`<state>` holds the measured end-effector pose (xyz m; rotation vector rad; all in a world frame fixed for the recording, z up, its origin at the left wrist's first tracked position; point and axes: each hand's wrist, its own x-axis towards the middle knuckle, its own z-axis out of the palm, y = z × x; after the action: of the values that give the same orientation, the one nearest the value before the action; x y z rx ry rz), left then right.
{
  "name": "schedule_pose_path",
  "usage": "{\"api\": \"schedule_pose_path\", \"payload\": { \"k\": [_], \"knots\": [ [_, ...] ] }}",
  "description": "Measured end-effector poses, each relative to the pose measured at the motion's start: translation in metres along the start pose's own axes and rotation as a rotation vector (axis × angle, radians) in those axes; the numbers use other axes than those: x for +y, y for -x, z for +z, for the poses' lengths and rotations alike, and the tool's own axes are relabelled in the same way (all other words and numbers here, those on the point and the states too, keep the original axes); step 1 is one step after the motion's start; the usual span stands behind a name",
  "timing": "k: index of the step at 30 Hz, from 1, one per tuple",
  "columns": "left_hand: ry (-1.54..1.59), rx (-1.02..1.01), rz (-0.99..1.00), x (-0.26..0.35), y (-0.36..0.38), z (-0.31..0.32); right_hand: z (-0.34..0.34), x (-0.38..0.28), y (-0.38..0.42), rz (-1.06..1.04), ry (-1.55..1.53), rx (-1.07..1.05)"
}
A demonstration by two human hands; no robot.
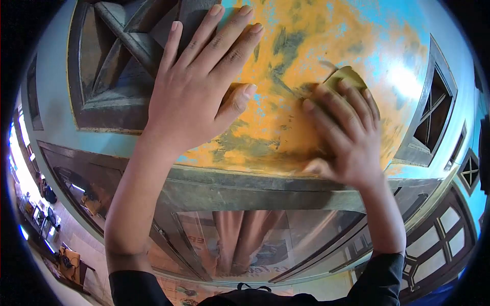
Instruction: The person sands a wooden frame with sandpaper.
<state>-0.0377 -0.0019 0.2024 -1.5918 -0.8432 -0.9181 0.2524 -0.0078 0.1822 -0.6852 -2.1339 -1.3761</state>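
My left hand (191,94) lies with fingers spread and thumb out against the wall, at the edge of a dark wooden vent frame (104,120). It holds nothing. My right hand (354,140) presses a piece of sandpaper (351,75), olive-coloured and bent at its top edge, onto the wall. The fingers cover most of the sheet, and the hand is slightly blurred. Between and around both hands is a patchy wall surface (286,97) with orange, light blue and dark grey areas.
Below the patch runs a dark wooden beam (245,186), above a glass pane (306,239) with a curtain behind it. Another vent (434,107) sits at right. Further right is a paned wooden door (434,255). A brown chair (69,262) stands far below left.
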Motion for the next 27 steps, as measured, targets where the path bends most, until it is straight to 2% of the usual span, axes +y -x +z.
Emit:
{"api": "schedule_pose_path", "payload": {
  "k": [2,3,6,7,8,10,12,13,16,18,20,22,23,25,27],
  "knots": [
    [0.013,0.0,-0.006,-0.001,0.001,0.002,0.013,-0.023,0.012,-0.086,-0.087,-0.136],
    [0.018,-0.001,-0.005,-0.001,0.002,0.002,0.019,-0.035,0.019,-0.303,-0.102,-0.117],
    [0.006,-0.009,-0.004,-0.001,0.001,0.002,0.008,-0.003,0.016,-0.098,-0.129,-0.158],
    [0.01,0.002,-0.004,-0.001,0.001,0.002,0.001,0.016,0.014,-0.031,0.039,0.044],
    [0.02,0.011,-0.004,-0.001,0.001,0.003,-0.004,0.032,0.011,0.108,-0.021,0.17],
    [0.028,0.025,-0.009,-0.001,0.002,0.003,0.001,0.022,0.021,0.103,0.01,0.18],
    [0.035,0.025,0.004,0.0,0.001,0.003,0.01,-0.006,0.035,-0.121,-0.101,-0.055],
    [0.014,0.017,-0.002,0.001,0.002,0.003,0.017,-0.011,0.045,-0.222,-0.081,-0.053],
    [-0.043,-0.008,-0.029,0.009,0.001,0.001,-0.001,0.035,0.04,-0.035,-0.01,0.009],
    [-0.077,-0.027,-0.072,0.023,0.0,-0.003,-0.014,0.064,0.031,0.233,0.021,0.226],
    [0.067,-0.043,-0.045,0.047,0.001,0.004,-0.014,0.059,0.029,0.238,0.002,0.269],
    [0.097,-0.081,0.012,0.056,-0.009,0.004,-0.012,0.05,0.029,0.014,-0.083,0.136],
    [0.057,-0.111,0.053,0.057,-0.018,0.003,-0.013,0.052,0.029,-0.004,-0.065,0.141],
    [-0.041,-0.116,0.086,0.049,-0.044,-0.001,-0.022,0.076,0.021,0.185,0.014,0.268],
    [-0.057,0.007,0.072,0.029,-0.078,0.003,-0.024,0.095,0.017,0.36,0.03,0.402]
  ]
}}
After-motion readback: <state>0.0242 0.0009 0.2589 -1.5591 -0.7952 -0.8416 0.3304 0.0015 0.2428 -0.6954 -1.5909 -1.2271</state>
